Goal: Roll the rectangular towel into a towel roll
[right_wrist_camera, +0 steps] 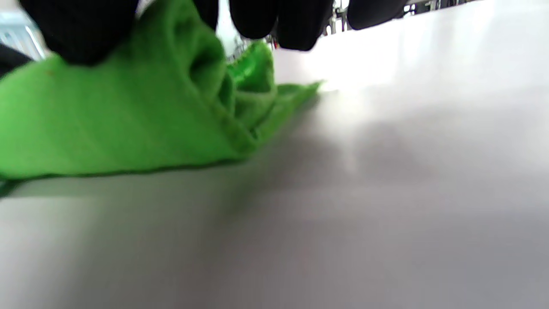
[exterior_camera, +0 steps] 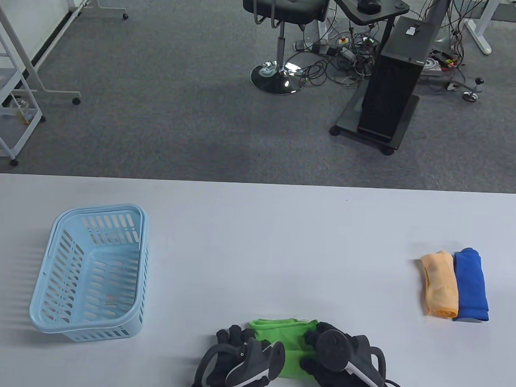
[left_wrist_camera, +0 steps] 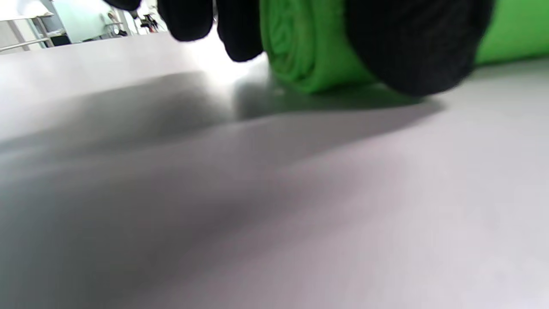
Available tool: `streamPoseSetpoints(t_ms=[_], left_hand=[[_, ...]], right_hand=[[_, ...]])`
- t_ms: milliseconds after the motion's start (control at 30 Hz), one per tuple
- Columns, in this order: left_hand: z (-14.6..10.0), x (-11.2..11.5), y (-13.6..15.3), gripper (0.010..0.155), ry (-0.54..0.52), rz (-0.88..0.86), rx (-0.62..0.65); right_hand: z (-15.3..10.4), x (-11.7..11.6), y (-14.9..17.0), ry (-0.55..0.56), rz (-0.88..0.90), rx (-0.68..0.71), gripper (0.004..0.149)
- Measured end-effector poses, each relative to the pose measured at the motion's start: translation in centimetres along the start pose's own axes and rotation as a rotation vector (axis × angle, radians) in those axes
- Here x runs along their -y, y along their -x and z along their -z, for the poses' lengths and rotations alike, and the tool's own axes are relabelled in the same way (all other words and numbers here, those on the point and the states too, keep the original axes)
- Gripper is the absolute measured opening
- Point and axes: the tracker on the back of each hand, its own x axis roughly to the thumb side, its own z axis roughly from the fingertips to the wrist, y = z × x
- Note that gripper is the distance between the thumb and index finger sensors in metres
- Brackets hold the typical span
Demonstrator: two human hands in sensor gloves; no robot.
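Observation:
A green towel (exterior_camera: 287, 336) lies on the white table (exterior_camera: 257, 227) at the near edge, partly rolled, with a flat strip still lying beyond the roll. My left hand (exterior_camera: 235, 349) holds the roll's left end, whose spiral shows in the left wrist view (left_wrist_camera: 300, 51). My right hand (exterior_camera: 337, 353) holds the right end, where the towel (right_wrist_camera: 128, 120) bunches under the gloved fingers (right_wrist_camera: 279, 21). Both hands press on the roll from above.
A light blue slotted basket (exterior_camera: 90, 272) stands at the left of the table. An orange towel roll (exterior_camera: 440, 284) and a blue towel roll (exterior_camera: 471, 285) lie side by side at the right. A chair and a black cabinet stand on the carpet beyond.

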Motion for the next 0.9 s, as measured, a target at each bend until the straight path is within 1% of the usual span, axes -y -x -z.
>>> streamPoseSetpoints(t_ms=[100, 167, 233, 267, 333, 400, 467, 567, 633, 700, 767, 833, 900], left_hand=[[-0.2, -0.1, 0.1, 0.069, -0.004, 0.0, 0.002], [-0.2, -0.1, 0.3, 0.068, 0.002, -0.029, 0.001], [-0.2, -0.1, 0.5, 0.068, 0.002, -0.054, 0.008], [-0.2, -0.1, 0.5, 0.069, 0.004, -0.068, 0.025], [-0.2, -0.1, 0.4, 0.07, 0.005, -0.08, 0.048], [-0.3, -0.3, 0.3, 0.073, -0.008, -0.069, 0.051], [-0.5, -0.5, 0.2, 0.084, -0.033, -0.029, 0.039], [-0.7, -0.8, -0.1, 0.087, -0.094, -0.031, 0.081], [-0.8, -0.8, -0.3, 0.083, -0.112, -0.035, 0.113], [-0.8, -0.7, -0.5, 0.073, -0.127, 0.011, 0.102], [-0.7, -0.8, -0.7, 0.066, -0.132, 0.009, 0.104], [-0.7, -0.9, -0.7, 0.062, -0.133, 0.002, 0.101], [-0.8, -0.9, -0.4, 0.061, -0.126, -0.015, 0.093]], right_hand=[[-0.1, -0.2, -0.2, -0.027, 0.006, 0.029, 0.076], [0.0, -0.5, -0.3, -0.073, -0.004, 0.045, 0.078], [0.1, -0.9, -0.4, -0.123, -0.054, 0.043, 0.081], [0.1, -1.1, -0.5, -0.144, -0.106, 0.034, 0.082], [0.2, -1.1, -0.5, -0.144, -0.137, 0.017, 0.076], [0.2, -1.1, -0.6, -0.138, -0.087, 0.018, 0.064], [0.2, -1.1, -0.4, -0.147, -0.075, 0.017, 0.061], [0.2, -1.0, 0.0, -0.156, -0.057, 0.006, 0.06], [0.3, -1.0, 0.2, -0.17, -0.036, 0.0, 0.059], [0.2, -1.0, 0.3, -0.171, -0.022, -0.002, 0.06], [0.2, -1.0, 0.2, -0.168, -0.029, -0.003, 0.061], [0.2, -1.0, 0.1, -0.159, -0.03, -0.002, 0.067], [0.1, -0.7, 0.1, -0.113, 0.006, -0.001, 0.072]])
